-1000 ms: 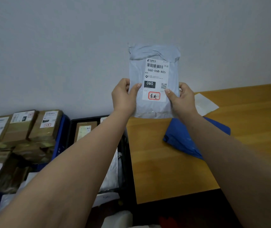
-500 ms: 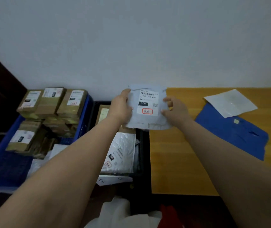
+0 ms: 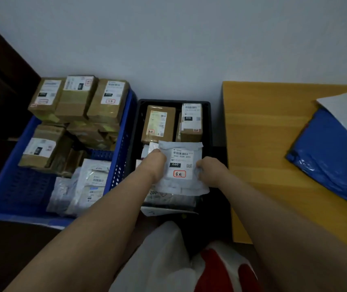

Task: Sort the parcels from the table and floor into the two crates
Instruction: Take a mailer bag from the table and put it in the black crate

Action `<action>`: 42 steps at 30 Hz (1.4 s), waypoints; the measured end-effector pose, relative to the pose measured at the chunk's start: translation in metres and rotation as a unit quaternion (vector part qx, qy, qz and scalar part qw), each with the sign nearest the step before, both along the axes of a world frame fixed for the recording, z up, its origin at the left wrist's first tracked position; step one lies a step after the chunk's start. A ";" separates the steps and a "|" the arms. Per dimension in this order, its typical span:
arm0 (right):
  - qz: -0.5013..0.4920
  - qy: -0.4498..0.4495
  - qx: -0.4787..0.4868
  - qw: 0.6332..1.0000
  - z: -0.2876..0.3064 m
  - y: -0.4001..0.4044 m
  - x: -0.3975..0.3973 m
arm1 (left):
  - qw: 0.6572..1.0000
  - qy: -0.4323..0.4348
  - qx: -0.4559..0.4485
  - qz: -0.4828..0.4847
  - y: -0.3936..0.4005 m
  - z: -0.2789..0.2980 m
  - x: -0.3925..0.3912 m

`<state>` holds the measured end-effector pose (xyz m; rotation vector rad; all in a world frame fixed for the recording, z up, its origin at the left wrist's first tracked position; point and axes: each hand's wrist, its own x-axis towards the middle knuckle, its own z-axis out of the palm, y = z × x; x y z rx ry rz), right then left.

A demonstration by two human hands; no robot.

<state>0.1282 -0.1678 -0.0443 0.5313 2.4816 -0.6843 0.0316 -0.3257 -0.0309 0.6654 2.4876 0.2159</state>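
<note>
Standing by white wall (image 3: 168, 39): wood table (image 3: 273, 144), 2 crates.

Dim, soft indoor light; wide-angle bending at edges, slight blur

2 bare forearms, no sleeves visible, left hand (image 3: 154, 165), right hand (image 3: 209, 170), white-and-red garment (image 3: 189, 264) below

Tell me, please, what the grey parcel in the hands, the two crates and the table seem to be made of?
Grey parcel: looks like thin plastic mailer film, soft and crinkled, with a paper label.
Blue crate: apparently moulded plastic, with a perforated wall.
Black crate: likely rigid plastic too, matt; too dark to be sure.
Table: wood or wood-look laminate, smooth with visible grain lines.
</note>
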 end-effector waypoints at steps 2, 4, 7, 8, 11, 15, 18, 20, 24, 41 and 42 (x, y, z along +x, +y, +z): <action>0.009 -0.010 0.008 1.000 -0.021 -0.007 -0.002 | 1.000 0.006 -0.003 -0.021 -0.004 -0.024 0.000; 0.019 -0.024 0.013 0.999 -0.038 -0.012 -0.003 | 0.999 0.013 -0.002 -0.033 -0.009 -0.042 0.002; 0.044 -0.061 0.042 0.996 -0.052 -0.015 -0.006 | 0.997 0.006 -0.043 -0.060 -0.016 -0.060 0.003; 0.055 -0.077 0.049 0.994 -0.052 -0.016 -0.007 | 0.995 0.005 -0.075 -0.069 -0.019 -0.061 0.003; 0.067 -0.096 0.050 0.992 -0.043 -0.015 -0.010 | 0.985 0.039 -0.124 -0.111 -0.023 -0.048 -0.005; 0.039 -0.059 0.079 0.994 -0.001 -0.009 -0.019 | 0.984 0.065 -0.101 -0.128 -0.014 -0.006 -0.025; 0.018 -0.032 0.098 0.994 0.036 0.000 -0.026 | 0.985 0.070 -0.064 -0.143 0.003 0.028 -0.035; -0.002 -0.014 0.104 0.994 0.057 0.008 -0.027 | 0.981 0.085 -0.039 -0.170 0.017 0.045 -0.040; -0.060 0.018 0.114 0.991 0.086 0.031 -0.011 | 0.971 0.109 0.019 -0.214 0.057 0.069 -0.036; -0.248 0.040 0.165 0.954 0.091 0.240 0.128 | 0.916 0.115 0.122 -0.365 0.308 0.090 0.084; -0.252 0.039 0.166 0.952 0.089 0.257 0.133 | 0.918 0.113 0.117 -0.363 0.321 0.091 0.088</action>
